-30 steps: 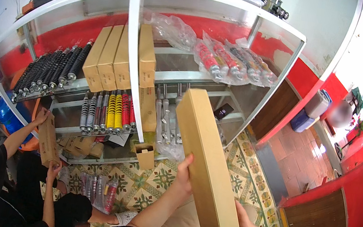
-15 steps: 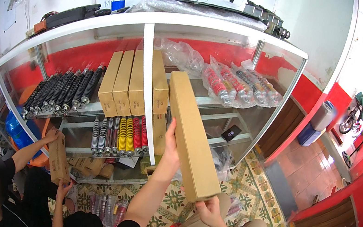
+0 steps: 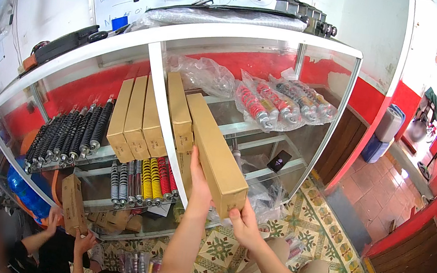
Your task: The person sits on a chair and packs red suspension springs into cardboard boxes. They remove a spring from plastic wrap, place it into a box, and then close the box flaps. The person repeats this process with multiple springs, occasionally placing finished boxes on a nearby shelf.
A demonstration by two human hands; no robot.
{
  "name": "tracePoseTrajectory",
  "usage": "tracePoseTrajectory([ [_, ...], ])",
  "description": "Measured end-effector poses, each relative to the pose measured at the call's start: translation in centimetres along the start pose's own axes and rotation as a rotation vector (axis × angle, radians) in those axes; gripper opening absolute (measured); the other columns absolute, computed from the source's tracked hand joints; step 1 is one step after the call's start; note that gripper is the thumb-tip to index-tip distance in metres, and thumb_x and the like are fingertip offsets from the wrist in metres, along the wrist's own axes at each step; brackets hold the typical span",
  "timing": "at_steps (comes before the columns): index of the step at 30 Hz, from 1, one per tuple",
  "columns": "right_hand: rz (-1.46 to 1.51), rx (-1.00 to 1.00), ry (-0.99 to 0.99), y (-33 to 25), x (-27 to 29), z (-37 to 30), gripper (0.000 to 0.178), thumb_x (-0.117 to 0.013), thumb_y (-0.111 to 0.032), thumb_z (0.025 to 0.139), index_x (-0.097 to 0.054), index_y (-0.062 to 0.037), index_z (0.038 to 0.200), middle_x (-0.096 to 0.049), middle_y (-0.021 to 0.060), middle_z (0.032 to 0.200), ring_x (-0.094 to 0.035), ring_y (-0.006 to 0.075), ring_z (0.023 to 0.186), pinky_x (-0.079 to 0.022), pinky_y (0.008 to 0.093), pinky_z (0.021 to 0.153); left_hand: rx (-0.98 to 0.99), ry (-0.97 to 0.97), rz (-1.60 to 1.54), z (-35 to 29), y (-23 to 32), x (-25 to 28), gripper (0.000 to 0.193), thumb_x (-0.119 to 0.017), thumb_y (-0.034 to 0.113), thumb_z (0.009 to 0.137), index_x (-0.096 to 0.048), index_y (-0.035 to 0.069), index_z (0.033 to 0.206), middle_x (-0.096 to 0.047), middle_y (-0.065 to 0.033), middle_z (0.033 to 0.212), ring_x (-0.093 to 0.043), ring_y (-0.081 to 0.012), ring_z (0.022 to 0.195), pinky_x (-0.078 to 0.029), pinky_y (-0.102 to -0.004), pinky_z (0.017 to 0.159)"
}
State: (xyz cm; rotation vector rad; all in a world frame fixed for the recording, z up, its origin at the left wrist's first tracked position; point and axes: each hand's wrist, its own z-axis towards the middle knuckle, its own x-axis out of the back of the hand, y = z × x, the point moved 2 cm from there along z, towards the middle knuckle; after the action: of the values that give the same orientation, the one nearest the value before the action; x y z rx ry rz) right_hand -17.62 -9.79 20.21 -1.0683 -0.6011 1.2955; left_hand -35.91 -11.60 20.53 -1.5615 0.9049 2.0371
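A long brown cardboard box (image 3: 218, 159) slants away from me, its far end at the opening of the glass display cabinet, close to the row of similar boxes. My left hand (image 3: 201, 185) grips its left side, with the fingers partly hidden beneath it. At the near end, my right hand (image 3: 245, 226) holds the lower corner, thumb against the end face. Just left of the held box, another cardboard box (image 3: 178, 108) stands on the upper shelf, right of the white cabinet post (image 3: 159, 85). More cardboard boxes (image 3: 137, 116) are lined up left of that post.
Black shock absorbers (image 3: 72, 129) lie on the left shelf; yellow springs (image 3: 151, 173) among coloured ones lie below. Bagged red shock absorbers (image 3: 257, 103) fill the right side. At left, a co-worker's hand (image 3: 84, 242) holds another box (image 3: 72, 205). A phone (image 3: 279, 160) lies on the lower shelf.
My hands have brought the box's near end up and left, its far end nearer the shelved boxes. The co-worker's one hand has come off their box. The view has shifted.
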Motion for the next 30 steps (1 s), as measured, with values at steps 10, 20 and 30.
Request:
tracePoseTrajectory([
  [10, 0.141, 0.021, -0.046, 5.6, 0.0, 10.4, 0.066, -0.047, -0.028, 0.103, -0.011, -0.0052, 0.153, -0.049, 0.0113, 0.137, -0.06, 0.022, 0.112, -0.049, 0.0346, 0.093, 0.515, 0.427, -0.296, -20.2, -17.7, 15.3, 0.057, -0.04, 0.049, 0.095, -0.045, 0.011, 0.136, -0.045, -0.0101, 0.142, -0.039, -0.0289, 0.131, -0.026, -0.0478, 0.111],
  [20, -0.474, 0.23, 0.009, 8.2, 2.1, 17.6, 0.057, -0.047, -0.031, 0.102, -0.027, -0.0072, 0.15, -0.039, 0.0172, 0.145, -0.045, 0.0289, 0.124, -0.028, 0.0416, 0.112, 0.45, 0.318, -0.457, -19.5, -18.1, 15.8, 0.037, -0.049, 0.036, 0.094, -0.062, 0.01, 0.118, -0.061, -0.0059, 0.122, -0.051, -0.0214, 0.111, -0.035, -0.0389, 0.1],
  [30, -0.455, 0.043, 0.1, 9.4, 1.0, 21.0, 0.062, -0.052, -0.021, 0.099, -0.023, -0.0159, 0.153, -0.063, 0.0124, 0.119, -0.063, 0.0184, 0.092, -0.054, 0.0277, 0.067, 0.46, 0.312, -0.391, -19.4, -18.6, 13.0, 0.036, -0.049, 0.032, 0.094, -0.059, 0.011, 0.122, -0.06, -0.0049, 0.125, -0.047, -0.024, 0.125, -0.032, -0.0444, 0.106],
])
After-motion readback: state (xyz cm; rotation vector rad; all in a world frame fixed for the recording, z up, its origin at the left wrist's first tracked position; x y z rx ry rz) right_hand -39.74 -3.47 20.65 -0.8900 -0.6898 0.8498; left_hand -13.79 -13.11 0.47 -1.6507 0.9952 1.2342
